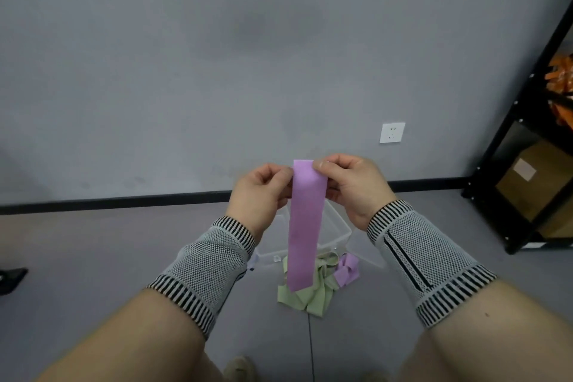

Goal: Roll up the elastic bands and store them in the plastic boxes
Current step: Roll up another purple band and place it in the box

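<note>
Pinching the top corners of a hanging purple elastic band [305, 226], the left hand [260, 195] and right hand [353, 187] have curled fingers.

A plain grey wall [217, 56] fills most of the view, lit evenly and softly. A white wall socket [392, 132] sits low on it. Below the socket, a black skirting strip [124, 202] runs along the wall's foot, where the grey floor [77, 242] begins. To the right of the socket stands a black metal shelf rack [508, 146] holding a brown cardboard box [533, 180], with orange packets [562, 80] above it.
</note>
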Motion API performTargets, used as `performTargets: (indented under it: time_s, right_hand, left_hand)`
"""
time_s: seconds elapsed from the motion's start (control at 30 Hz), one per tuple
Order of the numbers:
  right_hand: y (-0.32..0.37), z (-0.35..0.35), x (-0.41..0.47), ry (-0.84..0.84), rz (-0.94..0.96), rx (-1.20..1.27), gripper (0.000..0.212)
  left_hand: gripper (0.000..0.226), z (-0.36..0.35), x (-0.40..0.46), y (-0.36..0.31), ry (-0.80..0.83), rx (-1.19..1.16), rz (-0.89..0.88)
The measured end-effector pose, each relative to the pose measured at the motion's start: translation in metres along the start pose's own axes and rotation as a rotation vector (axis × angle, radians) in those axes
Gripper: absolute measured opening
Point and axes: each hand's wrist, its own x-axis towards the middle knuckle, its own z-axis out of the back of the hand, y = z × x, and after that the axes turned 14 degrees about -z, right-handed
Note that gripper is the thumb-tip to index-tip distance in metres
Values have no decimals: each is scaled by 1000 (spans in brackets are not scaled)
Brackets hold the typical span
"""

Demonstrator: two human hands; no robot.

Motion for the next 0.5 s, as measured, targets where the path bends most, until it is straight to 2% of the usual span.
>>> performTargets:
  time_s: [0.1, 0.2, 0.27, 0.37, 0.5]
  right_hand:
    - [-11, 1, 8, 16, -10, 30, 13]
    - [-23, -2, 16, 30, -42, 49, 12]
    - [-30, -7, 22, 40, -56, 54, 13]
    - [-35, -14, 30, 35, -50, 18, 9]
    - [-40, -15, 38, -32, 2, -29, 6]
  left_hand:
    - [9, 1, 6, 5, -5, 41, -11]
    - [14, 5, 12, 15, 9, 105, -1]
    - [11, 7, 12, 25, -3, 72, 37]
    - [19, 8, 14, 38, -42, -4, 74]
    - [21, 9, 23, 39, -18, -86, 69]
